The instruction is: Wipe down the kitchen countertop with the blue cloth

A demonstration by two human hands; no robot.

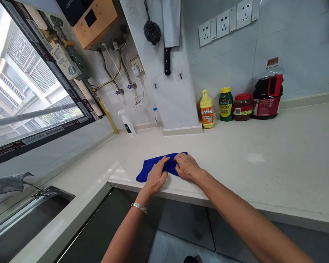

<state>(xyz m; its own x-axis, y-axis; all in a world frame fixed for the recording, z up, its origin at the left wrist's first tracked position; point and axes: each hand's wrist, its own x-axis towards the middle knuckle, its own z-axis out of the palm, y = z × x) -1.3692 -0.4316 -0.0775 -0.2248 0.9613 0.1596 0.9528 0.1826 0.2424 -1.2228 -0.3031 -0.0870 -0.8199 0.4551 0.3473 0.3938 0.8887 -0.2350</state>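
Note:
A blue cloth lies on the white countertop near its front edge. My left hand rests flat on the cloth's near side, fingers stretched out. My right hand presses on the cloth's right end with fingers curled down onto it; whether they pinch the fabric is unclear. A silver bracelet sits on my left wrist.
Against the back wall stand a yellow bottle, a green bottle, a red-lidded jar and a large dark jug. A spray bottle and a small clear bottle stand in the corner. The sink lies at left.

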